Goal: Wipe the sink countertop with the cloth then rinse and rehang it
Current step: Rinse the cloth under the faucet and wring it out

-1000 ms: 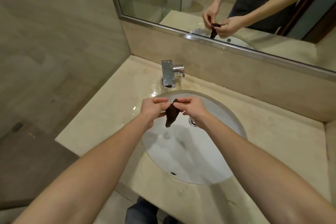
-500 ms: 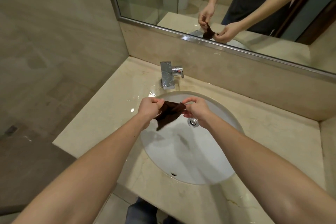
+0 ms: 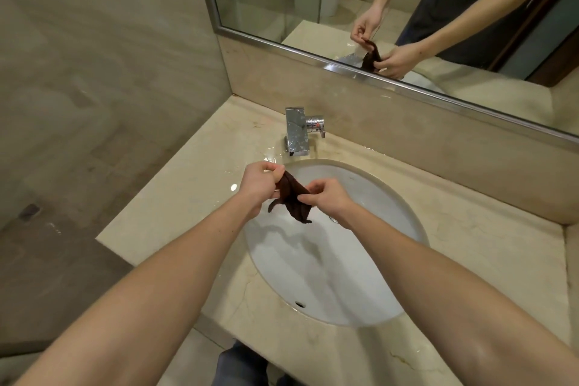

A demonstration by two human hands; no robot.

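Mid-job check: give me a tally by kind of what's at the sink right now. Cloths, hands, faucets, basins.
Cloths: 1, the dark brown cloth
Hands: 2, left hand and right hand, both pinching it over the basin
Faucets: 1, the chrome faucet
Basins: 1, the white basin
Total: 5

A dark brown cloth (image 3: 293,197) above a white sink (image 3: 338,276), set in veined beige marble countertop (image 3: 175,197); chrome faucet (image 3: 297,131).
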